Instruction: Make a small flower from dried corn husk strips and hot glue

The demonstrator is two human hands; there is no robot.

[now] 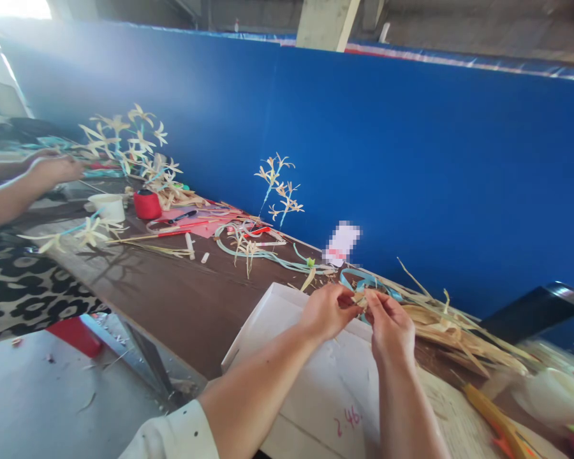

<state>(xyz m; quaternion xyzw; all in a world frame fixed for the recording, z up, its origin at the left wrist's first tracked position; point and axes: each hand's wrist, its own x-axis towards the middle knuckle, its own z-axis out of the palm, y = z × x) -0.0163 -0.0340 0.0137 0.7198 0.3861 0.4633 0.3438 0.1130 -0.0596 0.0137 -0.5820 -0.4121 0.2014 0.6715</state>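
Note:
My left hand (329, 311) and my right hand (393, 326) meet above the far edge of a white cardboard box lid (272, 325). Fingers and thumbs of both are closed in a pinch on a small pale piece of dried husk (360, 298), mostly hidden by the fingertips. Just behind them lies a coil of light blue tape (358, 277). To the right of my right hand is a loose heap of dried husk strips (449, 325). Red handwritten figures mark the lid beneath my forearms.
Husk flowers on blue stems (287, 204) stand by the blue partition (411, 159). A red thread spool (147, 205), white cup (110, 208) and pale green cord (224, 242) lie leftward. At right are a black cylinder (526, 315) and yellow-handled tool (495, 417). Another person's hands (57, 169) work at far left.

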